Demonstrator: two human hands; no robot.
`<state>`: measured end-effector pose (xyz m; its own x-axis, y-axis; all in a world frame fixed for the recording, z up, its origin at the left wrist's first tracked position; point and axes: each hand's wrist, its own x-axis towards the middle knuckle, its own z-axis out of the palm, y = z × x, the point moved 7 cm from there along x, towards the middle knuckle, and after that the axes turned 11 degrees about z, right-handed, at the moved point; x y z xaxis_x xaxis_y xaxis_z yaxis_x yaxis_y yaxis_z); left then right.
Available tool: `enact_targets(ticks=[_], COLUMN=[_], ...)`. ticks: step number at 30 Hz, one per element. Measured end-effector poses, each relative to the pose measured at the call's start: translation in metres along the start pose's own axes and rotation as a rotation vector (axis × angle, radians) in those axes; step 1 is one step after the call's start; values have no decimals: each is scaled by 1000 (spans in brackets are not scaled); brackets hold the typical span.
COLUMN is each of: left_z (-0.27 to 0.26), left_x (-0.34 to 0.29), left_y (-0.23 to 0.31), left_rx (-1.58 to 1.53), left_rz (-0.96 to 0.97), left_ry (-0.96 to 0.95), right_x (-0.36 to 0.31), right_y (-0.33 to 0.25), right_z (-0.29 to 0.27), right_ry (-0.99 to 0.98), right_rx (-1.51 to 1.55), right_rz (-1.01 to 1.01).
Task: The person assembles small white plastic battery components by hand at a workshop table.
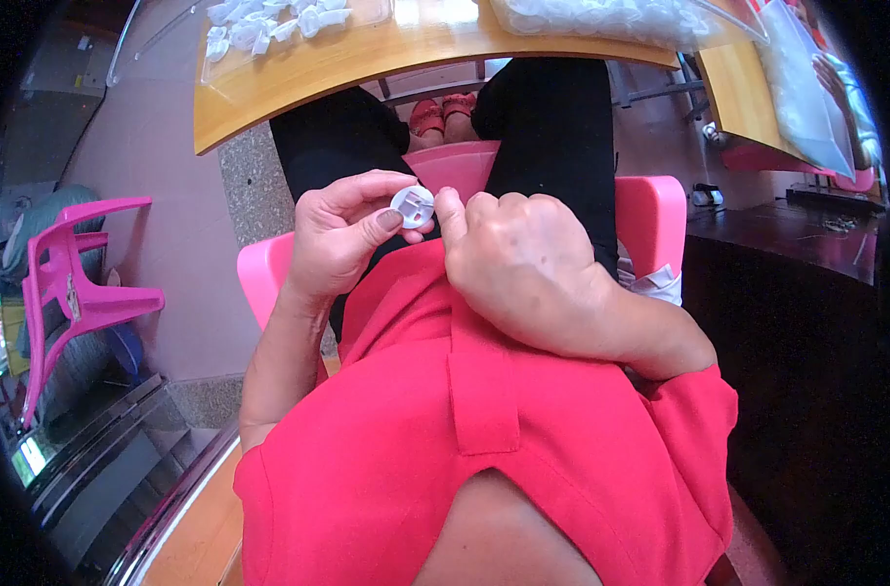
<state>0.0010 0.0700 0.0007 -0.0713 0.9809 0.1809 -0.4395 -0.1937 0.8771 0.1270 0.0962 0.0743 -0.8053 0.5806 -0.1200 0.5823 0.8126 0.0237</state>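
In front of my lap, my left hand (336,234) pinches a small round white plastic part (412,203) between thumb and fingers. Its face, turned up toward me, has raised ridges and a small dark or reddish spot low down. My right hand (538,259) is closed beside it, back of the hand up, with the tip of the index finger and thumb at the disc's right edge. Whatever lies in the right fingers is hidden; a thin pale bit shows between them and the disc.
A wooden table (298,93) stands ahead, bearing white pieces (269,21) on the left and a clear tray of more white pieces (601,21). A clear bag (806,93) and another person's hand (833,80) are at far right. A pink chair (84,293) stands left.
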Motion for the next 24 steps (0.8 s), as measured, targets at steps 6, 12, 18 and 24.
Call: enact_targets(ticks=[6, 12, 18, 24], left_z=[-1, -2, -7, -8], left_x=[1, 6, 2, 2], left_y=[2, 10, 11, 9], left_rx=[-26, -120, -138, -115], left_rz=[-7, 32, 62, 39], left_ry=[28, 176, 194, 220], right_x=[12, 14, 16, 15], right_y=[11, 25, 18, 17], right_z=[3, 15, 17, 20], right_ry=[-125, 124, 135, 167], right_rx=[246, 935, 943, 908], right_rz=[-81, 80, 84, 56])
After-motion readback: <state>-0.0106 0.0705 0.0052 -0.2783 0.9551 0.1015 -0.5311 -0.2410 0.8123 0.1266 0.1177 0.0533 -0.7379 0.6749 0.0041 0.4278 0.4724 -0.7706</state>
